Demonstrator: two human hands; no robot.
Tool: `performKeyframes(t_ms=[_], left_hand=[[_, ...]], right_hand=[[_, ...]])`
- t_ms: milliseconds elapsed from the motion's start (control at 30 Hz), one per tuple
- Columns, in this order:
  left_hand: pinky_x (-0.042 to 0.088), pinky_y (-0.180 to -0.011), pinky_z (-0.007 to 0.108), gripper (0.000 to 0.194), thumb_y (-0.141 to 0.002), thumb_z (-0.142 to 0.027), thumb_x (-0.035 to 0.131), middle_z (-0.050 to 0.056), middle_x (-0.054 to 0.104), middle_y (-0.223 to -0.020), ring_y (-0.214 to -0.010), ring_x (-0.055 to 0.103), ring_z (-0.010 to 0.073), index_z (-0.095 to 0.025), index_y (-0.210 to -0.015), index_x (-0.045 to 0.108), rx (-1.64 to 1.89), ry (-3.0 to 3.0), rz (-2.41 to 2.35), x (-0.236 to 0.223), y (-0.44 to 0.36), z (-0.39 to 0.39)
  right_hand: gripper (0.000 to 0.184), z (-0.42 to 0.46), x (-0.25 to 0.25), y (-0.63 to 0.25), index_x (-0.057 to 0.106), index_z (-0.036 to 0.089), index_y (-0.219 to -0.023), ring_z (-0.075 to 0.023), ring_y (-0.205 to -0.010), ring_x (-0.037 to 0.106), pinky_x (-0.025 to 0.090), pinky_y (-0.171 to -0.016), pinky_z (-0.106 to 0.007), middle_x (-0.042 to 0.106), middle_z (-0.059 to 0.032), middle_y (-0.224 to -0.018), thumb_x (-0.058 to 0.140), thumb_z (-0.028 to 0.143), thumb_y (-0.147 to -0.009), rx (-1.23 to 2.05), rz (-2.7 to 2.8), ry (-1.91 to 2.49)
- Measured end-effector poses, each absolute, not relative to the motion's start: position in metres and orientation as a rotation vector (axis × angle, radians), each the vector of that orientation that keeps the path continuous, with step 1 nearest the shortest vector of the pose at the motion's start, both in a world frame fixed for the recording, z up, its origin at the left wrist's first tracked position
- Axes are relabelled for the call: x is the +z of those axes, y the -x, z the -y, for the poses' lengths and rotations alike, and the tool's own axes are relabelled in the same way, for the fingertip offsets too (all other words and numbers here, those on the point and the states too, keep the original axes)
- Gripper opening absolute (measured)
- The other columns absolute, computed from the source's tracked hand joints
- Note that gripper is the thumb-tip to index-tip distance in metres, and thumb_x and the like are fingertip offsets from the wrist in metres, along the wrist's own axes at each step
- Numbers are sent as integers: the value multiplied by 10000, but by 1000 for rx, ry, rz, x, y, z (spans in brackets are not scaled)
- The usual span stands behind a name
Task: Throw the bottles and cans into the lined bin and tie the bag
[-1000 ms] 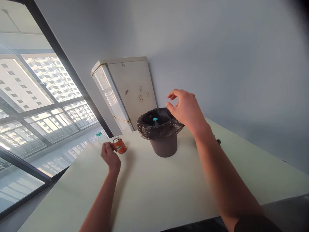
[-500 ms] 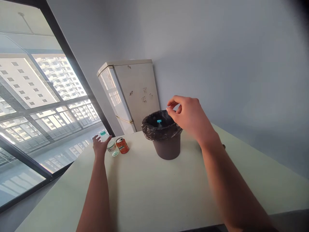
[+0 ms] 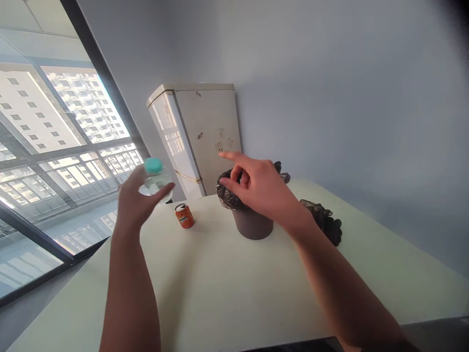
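My left hand (image 3: 137, 198) is wrapped round a clear plastic bottle (image 3: 158, 185) with a teal cap, lifted above the table at the left. My right hand (image 3: 258, 186) hangs over the near side of a dark trash bin (image 3: 252, 226). Its index finger is stretched out and the thumb is apart, with nothing held. A black plastic bag (image 3: 227, 198) lines the bin and folds over its rim; the hand hides most of the opening. An orange soda can (image 3: 184, 216) with an opened top stands on the table between the left hand and the bin.
Behind the bin to the right, a black crumpled bundle (image 3: 324, 220) lies on the pale table (image 3: 220, 288). A white fridge (image 3: 208, 132) stands beyond the table's far edge. Large windows (image 3: 73, 122) run along the left, and a grey wall (image 3: 330, 88) closes the back.
My left hand has gripped the bottle and raised it off the table, away from the can. My right hand has shifted left across the bin, and its index finger has stretched out.
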State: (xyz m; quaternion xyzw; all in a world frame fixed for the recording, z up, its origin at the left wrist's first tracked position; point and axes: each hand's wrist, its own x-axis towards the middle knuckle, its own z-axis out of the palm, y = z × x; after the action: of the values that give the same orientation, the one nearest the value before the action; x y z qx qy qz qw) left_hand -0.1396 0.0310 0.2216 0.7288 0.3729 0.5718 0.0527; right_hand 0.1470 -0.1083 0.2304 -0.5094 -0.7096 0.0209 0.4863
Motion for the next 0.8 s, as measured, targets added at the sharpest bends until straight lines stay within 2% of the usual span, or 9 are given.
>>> performKeyframes(t_ms=[100,167,267,333,400,533,667,733,800], left_hand=[[547,-978,361,489,-586,-73,941,31,734,-1017,-1048,686,277,-196,-1016,743,1434,-2049,-775,222,106,5],[569,-857,322,435,-629,-34,905,29,728,-958,-949,710,262,-200,-996,743,1263,-1929,-648,214,91,17],[575,-746,312,277,-775,-109,838,15,690,-863,-851,730,256,-227,-993,713,1228,-1692,-523,200,82,21],[589,-781,344,227,-832,-191,815,21,676,-882,-907,740,282,-238,-1011,685,1289,-1580,-475,197,83,21],[592,-871,387,245,-836,-234,821,45,675,-966,-1046,724,319,-233,-1025,664,1379,-1543,-466,202,88,21],[523,-1057,406,323,-789,-188,854,80,654,-1135,-1274,611,324,-205,-1054,672,1592,-1789,-601,219,103,17],[425,-1150,451,424,-772,-270,868,61,651,-1197,-1213,590,292,-243,-1153,684,1674,-2266,-974,213,117,-21],[422,-1129,489,403,-794,-358,842,72,648,-1175,-1136,608,299,-260,-1154,690,1610,-2307,-1205,197,124,-53],[451,-1074,497,493,-719,-432,884,94,635,-1132,-1099,609,323,-265,-1147,705,1473,-2251,-1385,174,131,-88]], right_hand=[[617,114,229,-131,499,334,-1522,-145,-714,600,493,-747,-296,698,6,-939,694,460,-950,95,1829,1161],[505,117,227,-124,576,314,-1437,-152,-740,589,481,-748,-298,683,-5,-943,677,469,-967,53,1897,1129],[277,120,226,-121,665,282,-1263,-155,-720,564,459,-718,-299,664,-10,-896,606,399,-1019,-54,1950,1125],[222,124,229,-125,669,272,-1212,-159,-701,562,459,-704,-306,666,-16,-888,565,361,-1038,-128,1915,1147],[222,128,233,-133,667,270,-1194,-175,-717,582,481,-724,-328,681,-34,-922,536,372,-1046,-242,1792,1199],[309,135,244,-158,654,276,-1228,-220,-781,628,512,-770,-374,682,-69,-935,465,452,-1059,-487,1418,1345],[295,124,243,-181,669,267,-1198,-231,-758,626,496,-770,-385,678,-69,-864,484,435,-1043,-579,1324,1431],[265,113,237,-189,698,256,-1142,-234,-743,618,478,-746,-378,679,-70,-827,523,413,-1019,-583,1353,1512],[244,102,230,-193,725,247,-1092,-232,-721,605,454,-696,-361,685,-72,-804,563,397,-991,-544,1401,1601]])
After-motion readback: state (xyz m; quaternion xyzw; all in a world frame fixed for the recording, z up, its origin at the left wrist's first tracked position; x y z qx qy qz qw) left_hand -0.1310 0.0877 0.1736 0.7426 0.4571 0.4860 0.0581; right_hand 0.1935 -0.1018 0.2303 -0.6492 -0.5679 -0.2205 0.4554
